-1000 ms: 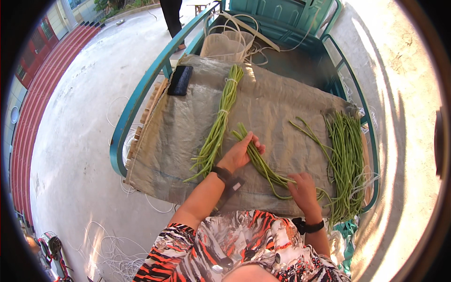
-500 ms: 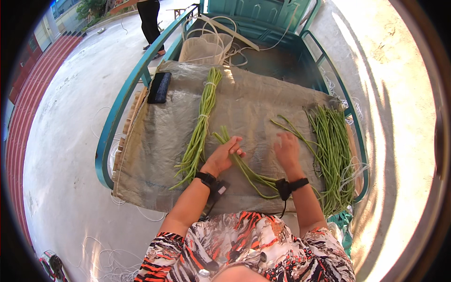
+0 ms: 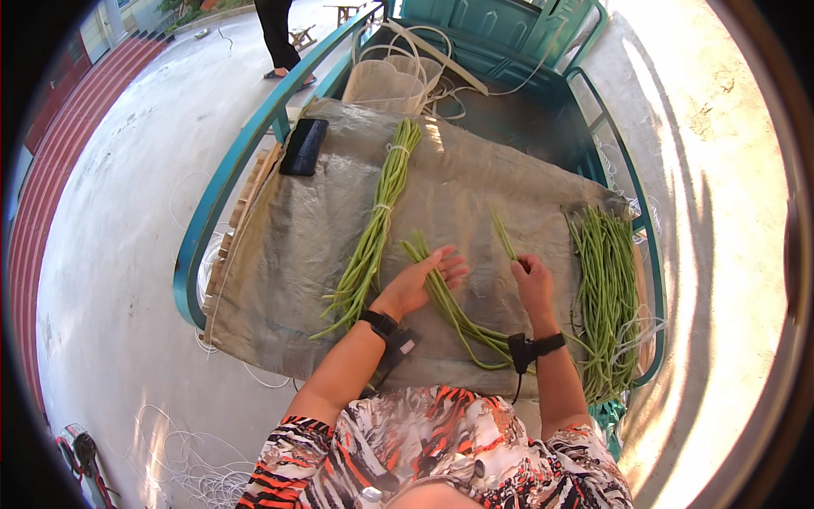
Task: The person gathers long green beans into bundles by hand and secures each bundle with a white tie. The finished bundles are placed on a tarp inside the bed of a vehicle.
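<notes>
Since the earlier frame the right hand (image 3: pixel 534 284) has moved up and now pinches one long bean (image 3: pixel 504 235). The left hand (image 3: pixel 417 284) rests flat and open on a small bunch (image 3: pixel 449 305) lying on the sackcloth (image 3: pixel 297 246). One tied bundle (image 3: pixel 377 225) looks finished; the loose pile (image 3: pixel 606 297) on the right remains.

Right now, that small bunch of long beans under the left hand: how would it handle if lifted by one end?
Probably floppy: the small bunch of long beans already curves along the woven sheet. Likely light, since the pods are thin. It looks untied, unlike the tied bundle, so pods may slide apart. The left hand lies flat on it; the right hand holds one pod.
</notes>
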`<control>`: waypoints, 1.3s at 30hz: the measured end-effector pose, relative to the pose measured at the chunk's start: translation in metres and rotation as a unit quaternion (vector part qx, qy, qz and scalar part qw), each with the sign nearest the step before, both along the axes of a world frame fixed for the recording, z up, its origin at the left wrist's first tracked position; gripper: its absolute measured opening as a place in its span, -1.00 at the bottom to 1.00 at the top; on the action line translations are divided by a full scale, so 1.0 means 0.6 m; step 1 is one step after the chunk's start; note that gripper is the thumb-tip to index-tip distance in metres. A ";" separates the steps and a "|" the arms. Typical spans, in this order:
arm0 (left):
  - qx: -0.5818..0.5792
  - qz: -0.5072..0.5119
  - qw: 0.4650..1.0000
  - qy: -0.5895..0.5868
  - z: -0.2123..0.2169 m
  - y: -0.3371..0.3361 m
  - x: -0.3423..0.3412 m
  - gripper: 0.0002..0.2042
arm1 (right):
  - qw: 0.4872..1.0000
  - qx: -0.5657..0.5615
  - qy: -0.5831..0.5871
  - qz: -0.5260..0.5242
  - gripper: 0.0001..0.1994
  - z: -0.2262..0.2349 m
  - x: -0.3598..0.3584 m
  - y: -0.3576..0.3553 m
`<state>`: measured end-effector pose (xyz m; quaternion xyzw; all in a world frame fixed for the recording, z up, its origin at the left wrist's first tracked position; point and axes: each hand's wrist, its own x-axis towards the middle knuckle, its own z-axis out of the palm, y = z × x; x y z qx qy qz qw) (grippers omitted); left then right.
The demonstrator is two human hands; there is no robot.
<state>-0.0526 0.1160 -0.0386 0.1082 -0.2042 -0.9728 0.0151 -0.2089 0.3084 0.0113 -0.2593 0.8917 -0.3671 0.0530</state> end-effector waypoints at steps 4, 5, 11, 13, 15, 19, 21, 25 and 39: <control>0.003 0.003 1.000 0.008 -0.004 0.000 -0.003 -0.54 | 0.974 -0.138 -0.176 0.036 -0.82 0.007 0.083 -0.036; 0.001 0.007 1.000 0.012 -0.006 -0.001 -0.003 -0.54 | 0.974 -0.138 -0.177 0.037 -0.82 -0.003 0.093 -0.038; 0.001 0.016 0.999 0.028 -0.009 0.002 -0.003 -0.54 | 0.947 -0.110 -0.278 0.120 -0.83 -0.027 0.131 -0.028; -0.001 0.013 0.999 0.030 -0.010 0.002 -0.001 -0.54 | 0.939 -0.113 -0.302 0.117 -0.83 -0.025 0.135 -0.023; -0.003 0.009 0.999 0.033 -0.011 0.001 0.000 -0.54 | 0.945 -0.117 -0.282 0.119 -0.83 -0.029 0.141 -0.024; -0.009 0.008 0.999 0.039 -0.013 0.000 -0.001 -0.53 | 0.943 -0.149 -0.276 0.114 -0.82 -0.041 0.149 -0.026; -0.007 0.008 0.999 0.041 -0.011 0.001 -0.002 -0.53 | 0.943 -0.158 -0.275 0.104 -0.82 -0.043 0.150 -0.027; 0.000 0.000 0.999 0.043 -0.011 -0.001 -0.001 -0.52 | 0.962 -0.127 -0.227 0.086 -0.82 -0.031 0.155 -0.036; -0.022 0.012 0.999 0.021 0.002 0.005 -0.003 -0.64 | 0.987 0.046 -0.015 0.155 -0.79 0.014 0.176 -0.021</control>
